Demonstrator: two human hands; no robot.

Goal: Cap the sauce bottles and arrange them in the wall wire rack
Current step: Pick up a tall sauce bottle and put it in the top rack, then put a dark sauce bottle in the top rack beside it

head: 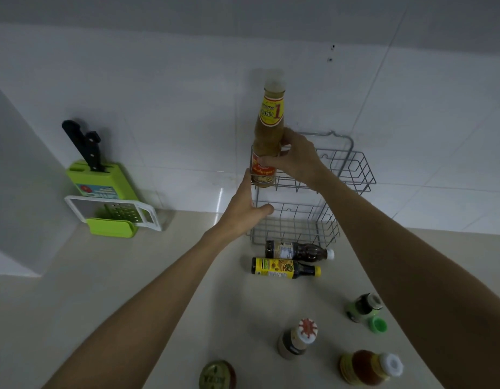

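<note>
My right hand is wrapped around the tall glass bottle of yellow-brown sauce with the yellow-and-red label, fingers closed on its lower body, its base already inside the upper tier of the grey wall-mounted wire rack, in the left corner. My left hand grasps nothing; its fingers rest loosely on the rack's left edge, thumb reaching toward the lower tier's front wire, steadying the frame. The bottle stands nearly upright, pale cap on.

To finish this step well, I judge I should press the base flat on the tier's floor wires, check it does not rock, and only then loosen the right hand, keeping the left on the rack so it does not swing.

Below the rack, on the beige table, two dark bottles lie on their sides: one with a white cap and, just beside it, one with a yellow label and yellow cap. Nearer me stand a small green-labelled bottle, uncapped I think, with a loose green cap just beside it, a bottle with a red-and-white top and an amber bottle with a white cap. Those still need placing.
</note>
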